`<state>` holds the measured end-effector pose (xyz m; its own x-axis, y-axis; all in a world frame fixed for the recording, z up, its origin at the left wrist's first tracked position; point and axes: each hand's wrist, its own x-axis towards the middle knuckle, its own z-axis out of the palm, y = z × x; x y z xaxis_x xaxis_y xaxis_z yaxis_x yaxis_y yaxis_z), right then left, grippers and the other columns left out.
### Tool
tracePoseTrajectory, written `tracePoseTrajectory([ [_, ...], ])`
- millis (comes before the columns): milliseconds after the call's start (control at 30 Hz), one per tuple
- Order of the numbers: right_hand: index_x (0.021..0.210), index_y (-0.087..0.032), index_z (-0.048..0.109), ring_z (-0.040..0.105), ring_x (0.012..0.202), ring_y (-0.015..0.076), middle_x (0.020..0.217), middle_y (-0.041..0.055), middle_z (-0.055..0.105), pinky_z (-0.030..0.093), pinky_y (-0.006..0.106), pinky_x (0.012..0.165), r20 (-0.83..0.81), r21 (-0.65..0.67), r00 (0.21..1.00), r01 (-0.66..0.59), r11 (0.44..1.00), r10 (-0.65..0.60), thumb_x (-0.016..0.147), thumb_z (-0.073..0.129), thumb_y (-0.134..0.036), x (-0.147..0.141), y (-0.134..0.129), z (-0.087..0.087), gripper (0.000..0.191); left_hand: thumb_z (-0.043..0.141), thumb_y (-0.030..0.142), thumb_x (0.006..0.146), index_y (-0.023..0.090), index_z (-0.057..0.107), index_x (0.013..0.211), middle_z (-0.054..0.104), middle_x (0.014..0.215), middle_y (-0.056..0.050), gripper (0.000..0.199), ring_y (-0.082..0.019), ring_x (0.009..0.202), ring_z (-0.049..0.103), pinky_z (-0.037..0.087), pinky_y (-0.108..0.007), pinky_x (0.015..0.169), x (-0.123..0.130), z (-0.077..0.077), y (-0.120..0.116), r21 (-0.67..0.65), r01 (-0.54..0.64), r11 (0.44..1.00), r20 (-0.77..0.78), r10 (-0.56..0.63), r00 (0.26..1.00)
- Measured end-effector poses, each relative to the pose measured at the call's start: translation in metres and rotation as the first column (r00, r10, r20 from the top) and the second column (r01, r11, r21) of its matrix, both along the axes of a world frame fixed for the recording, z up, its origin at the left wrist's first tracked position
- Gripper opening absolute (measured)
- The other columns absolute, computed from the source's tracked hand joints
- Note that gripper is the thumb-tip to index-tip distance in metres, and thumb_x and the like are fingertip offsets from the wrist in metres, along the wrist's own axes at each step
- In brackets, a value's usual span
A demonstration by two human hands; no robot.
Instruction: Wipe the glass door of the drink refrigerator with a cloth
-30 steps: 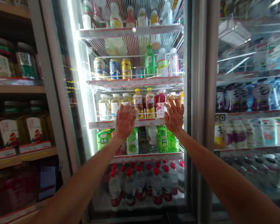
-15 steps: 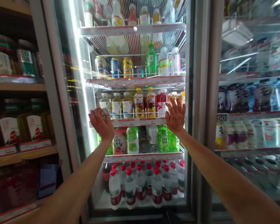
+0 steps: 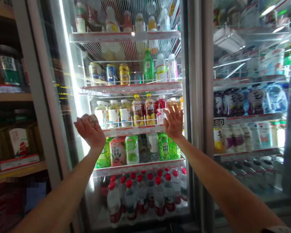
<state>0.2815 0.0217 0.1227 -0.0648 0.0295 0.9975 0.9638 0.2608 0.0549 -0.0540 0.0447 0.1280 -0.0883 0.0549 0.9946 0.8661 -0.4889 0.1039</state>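
Note:
At the left side of the lit drinks cooler, my left hand (image 3: 89,131) is raised and closed around a crumpled whitish wad (image 3: 93,119), perhaps cloth or tissue. Its fingers partly cover the wad. My right hand (image 3: 174,124) is up on the right with its fingers spread and nothing in it. It is nearest to a red drink bottle (image 3: 161,104) on the middle shelf; whether it touches anything I cannot tell. Two brown tea bottles with yellow caps (image 3: 149,110) stand between the hands. The middle shelf's front edge (image 3: 133,130) runs across between them.
Red-capped water bottles (image 3: 129,197) fill the cooler floor. Cans (image 3: 124,74) and a green bottle (image 3: 148,66) stand on an upper shelf. A metal door frame (image 3: 202,97) separates a second cooler at right. Wooden shelving (image 3: 11,97) with jars is at left.
The whole view has shifted, so the cooler sits further left. My left hand has moved left and tilted outward, still gripping the wad. My right hand stays spread in about the same place.

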Motion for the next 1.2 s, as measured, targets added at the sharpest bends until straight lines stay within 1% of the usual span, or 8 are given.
tracePoseTrajectory([
  [67, 0.123, -0.022, 0.049, 0.020, 0.138, 0.0214, 0.141, 0.0045, 0.040, 0.015, 0.049, 0.112, 0.000, 0.004, 1.000, -0.002, 1.000, 0.002, 0.088, 0.032, -0.028, 0.000, 0.001, 0.000, 0.039, 0.036, 0.034, 0.089, 0.014, 0.034, 0.135, 0.027, 0.147, -0.015, 0.050, -0.026, 0.139, 0.009, 0.012, -0.049, 0.113, 0.032, -0.003, -0.003, 0.110, -0.072, 0.991, 0.009, 0.071, 0.997],
  [233, 0.125, -0.023, 0.047, 0.019, 0.138, 0.0205, 0.142, 0.0040, 0.039, 0.016, 0.049, 0.111, 0.013, -0.009, 1.000, -0.003, 1.000, 0.004, 0.089, 0.032, -0.029, 0.002, 0.000, 0.001, 0.040, 0.047, 0.026, 0.085, 0.025, 0.046, 0.128, 0.044, 0.138, -0.008, 0.044, -0.022, 0.138, 0.019, 0.022, -0.043, 0.111, 0.103, -0.017, -0.009, 0.062, 0.045, 0.997, -0.562, -0.002, 0.827],
  [433, 0.125, -0.022, 0.047, 0.016, 0.139, 0.0209, 0.143, 0.0034, 0.038, 0.015, 0.048, 0.112, 0.004, -0.031, 1.000, -0.006, 0.999, 0.006, 0.088, 0.033, -0.026, 0.000, -0.004, 0.002, 0.040, 0.048, 0.033, 0.085, 0.021, 0.042, 0.132, 0.035, 0.143, -0.013, 0.049, -0.030, 0.137, 0.020, 0.019, -0.053, 0.109, 0.055, 0.016, -0.003, 0.125, -0.058, 0.990, -0.075, 0.068, 0.995],
  [533, 0.125, -0.023, 0.047, 0.015, 0.139, 0.0212, 0.143, 0.0029, 0.037, 0.014, 0.049, 0.113, -0.005, -0.037, 1.000, -0.010, 0.999, 0.010, 0.088, 0.034, -0.026, -0.001, -0.003, 0.003, 0.039, 0.046, 0.034, 0.086, 0.019, 0.038, 0.135, 0.030, 0.146, -0.012, 0.052, -0.031, 0.137, 0.018, 0.019, -0.054, 0.109, 0.062, 0.023, -0.002, 0.173, -0.046, 0.984, 0.100, 0.029, 0.995],
  [633, 0.125, -0.023, 0.047, 0.014, 0.139, 0.0210, 0.143, 0.0027, 0.038, 0.013, 0.050, 0.112, -0.002, -0.028, 1.000, -0.005, 1.000, 0.005, 0.088, 0.034, -0.026, -0.001, -0.002, 0.003, 0.039, 0.046, 0.031, 0.086, 0.021, 0.036, 0.136, 0.032, 0.145, -0.010, 0.053, -0.027, 0.138, 0.018, 0.021, -0.049, 0.110, 0.104, 0.008, -0.005, 0.155, 0.049, 0.987, -0.226, -0.013, 0.974],
  [733, 0.125, -0.023, 0.047, 0.014, 0.139, 0.0206, 0.143, 0.0031, 0.038, 0.012, 0.049, 0.112, 0.013, -0.025, 1.000, 0.010, 1.000, -0.010, 0.088, 0.034, -0.027, 0.001, -0.001, 0.003, 0.039, 0.047, 0.027, 0.086, 0.026, 0.040, 0.134, 0.046, 0.137, -0.006, 0.049, -0.022, 0.135, 0.026, 0.023, -0.042, 0.110, 0.132, -0.010, -0.005, 0.115, 0.123, 0.986, -0.592, -0.031, 0.805],
  [1033, 0.124, -0.024, 0.048, 0.016, 0.139, 0.0197, 0.143, 0.0016, 0.038, 0.013, 0.047, 0.113, 0.005, -0.014, 1.000, 0.013, 1.000, -0.013, 0.089, 0.033, -0.027, 0.000, -0.002, 0.003, 0.038, 0.045, 0.029, 0.084, 0.010, 0.041, 0.132, 0.040, 0.140, -0.014, 0.052, -0.028, 0.135, 0.024, 0.023, -0.049, 0.110, 0.086, 0.030, 0.001, 0.237, -0.033, 0.971, 0.008, 0.031, 0.999],
  [1200, 0.125, -0.021, 0.046, 0.018, 0.138, 0.0197, 0.141, 0.0043, 0.041, 0.014, 0.048, 0.112, 0.005, 0.015, 0.999, -0.032, 0.999, 0.032, 0.089, 0.030, -0.027, 0.001, 0.000, 0.002, 0.040, 0.044, 0.027, 0.086, 0.019, 0.041, 0.132, 0.045, 0.137, -0.009, 0.047, -0.025, 0.136, 0.025, 0.026, -0.044, 0.110, 0.141, 0.007, -0.005, 0.153, 0.068, 0.986, -0.403, -0.001, 0.915],
])
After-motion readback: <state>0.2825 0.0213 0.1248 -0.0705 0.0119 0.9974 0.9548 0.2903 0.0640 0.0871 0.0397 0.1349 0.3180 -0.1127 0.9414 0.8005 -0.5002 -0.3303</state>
